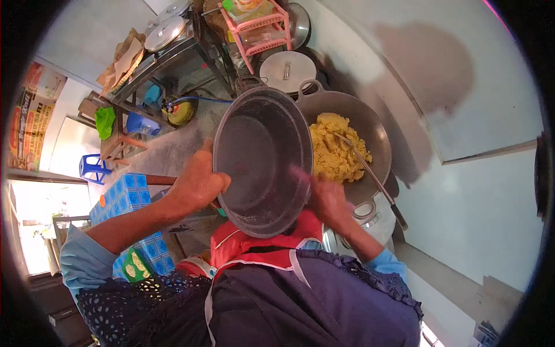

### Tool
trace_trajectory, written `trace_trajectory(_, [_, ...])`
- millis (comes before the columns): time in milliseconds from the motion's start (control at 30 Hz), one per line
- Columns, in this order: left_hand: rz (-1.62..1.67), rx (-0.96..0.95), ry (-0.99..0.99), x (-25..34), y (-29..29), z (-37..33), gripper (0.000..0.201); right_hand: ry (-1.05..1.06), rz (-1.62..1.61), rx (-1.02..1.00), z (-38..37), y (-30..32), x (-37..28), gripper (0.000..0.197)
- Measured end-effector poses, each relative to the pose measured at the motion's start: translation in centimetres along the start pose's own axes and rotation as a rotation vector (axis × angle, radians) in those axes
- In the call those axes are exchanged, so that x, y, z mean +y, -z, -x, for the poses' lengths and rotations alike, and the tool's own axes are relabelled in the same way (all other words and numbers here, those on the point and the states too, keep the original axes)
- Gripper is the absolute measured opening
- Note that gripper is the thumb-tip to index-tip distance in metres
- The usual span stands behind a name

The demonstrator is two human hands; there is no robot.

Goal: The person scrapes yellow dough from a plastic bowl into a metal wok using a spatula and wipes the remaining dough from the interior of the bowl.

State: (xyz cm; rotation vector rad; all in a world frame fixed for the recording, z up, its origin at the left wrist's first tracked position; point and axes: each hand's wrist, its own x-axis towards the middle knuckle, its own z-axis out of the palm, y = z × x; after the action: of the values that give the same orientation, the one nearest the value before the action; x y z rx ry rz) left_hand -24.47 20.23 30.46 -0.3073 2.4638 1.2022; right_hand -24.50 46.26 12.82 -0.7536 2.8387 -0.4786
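A deep dark-grey pot is in front of me, tipped so its bare inside faces up toward me. My left hand grips its left rim, with the thumb over the edge. At the right rim, my right hand is closed on the pot, its thumb reaching inside and smeared by motion. Just right of the pot is a wide grey wok with loop handles, partly hidden by the pot. Yellow mash is heaped in the wok. A long metal spatula leans from the mash over the rim.
Behind the wok are a lidded pot and a pink rack. A dark metal table stands far left, with a gas cylinder under it. A blue-checked cloth covers a surface at left. The wall borders the right.
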Motion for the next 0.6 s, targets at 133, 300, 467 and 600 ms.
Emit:
trace_trajectory(133, [-0.132, 0.057, -0.112, -0.4, -0.1, -0.3, 0.057, -0.109, 0.020, 0.050, -0.4, 1.1, 0.3, 0.043])
trace_trajectory(300, [-0.015, -0.016, -0.010, -0.5, 0.5, -0.1, 0.057, 0.011, -0.179, 0.086, -1.6, 2.8, -0.7, 0.036])
trace_trajectory(467, [0.018, -0.101, 0.052, 0.8, -0.3, -0.4, 0.058, 0.816, 0.020, 0.727, -13.1, 7.5, 0.9, 0.024])
trace_trajectory(600, [-0.008, -0.122, 0.036, 1.3, -0.3, -0.7, 0.056, 1.075, 0.269, 0.762, -16.9, 9.4, 1.3, 0.033])
